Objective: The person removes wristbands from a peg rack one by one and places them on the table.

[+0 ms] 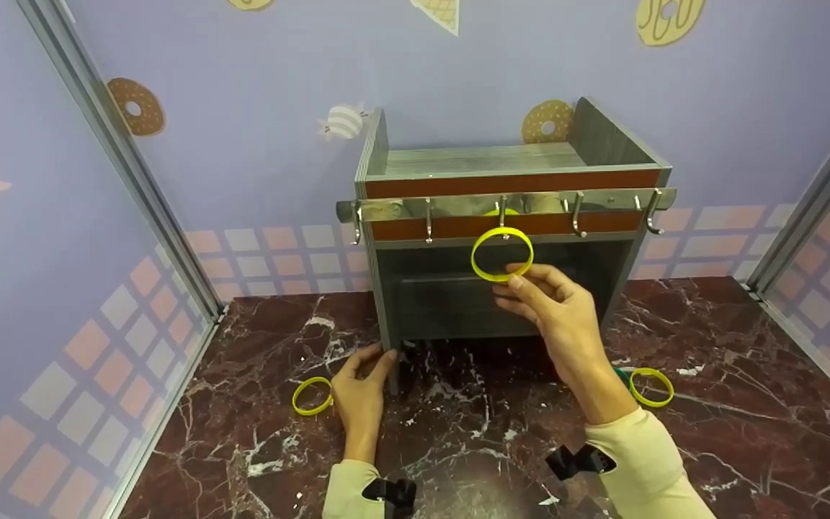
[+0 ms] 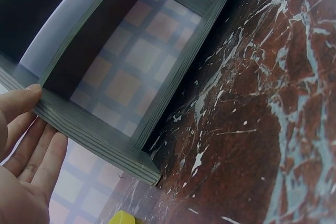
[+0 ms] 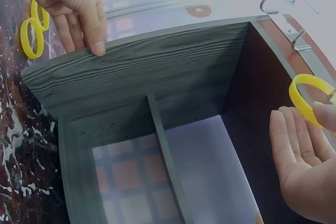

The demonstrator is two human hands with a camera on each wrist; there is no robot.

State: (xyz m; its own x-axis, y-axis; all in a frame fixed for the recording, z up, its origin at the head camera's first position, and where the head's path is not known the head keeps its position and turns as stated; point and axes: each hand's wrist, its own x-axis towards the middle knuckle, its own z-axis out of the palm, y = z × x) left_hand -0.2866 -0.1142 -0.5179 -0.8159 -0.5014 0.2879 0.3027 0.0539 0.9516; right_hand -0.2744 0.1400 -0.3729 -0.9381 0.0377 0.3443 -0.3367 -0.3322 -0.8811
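My right hand [image 1: 566, 317] pinches a yellow ring [image 1: 483, 272] between thumb and fingers, holding it upright in front of the middle hook [image 1: 503, 209] of a metal hook rail [image 1: 393, 209]. A bit of yellow shows behind that hook. The rail runs across the front of a grey wooden shelf unit [image 1: 613, 144]. Low on the unit's left side, my left hand [image 1: 359, 393] grips the side panel [image 2: 100, 137], thumb on the inner face and fingers on the outer. In the right wrist view, the held ring [image 3: 300, 103] overlaps the rail's end.
A yellow ring [image 1: 301, 409] lies on the dark red marble-patterned surface [image 1: 458, 440] left of my left hand. Right of my right wrist lie another yellow ring [image 1: 667, 396] and a green one [image 1: 622, 375], partly hidden. Patterned walls [image 1: 264, 144] enclose the back and sides.
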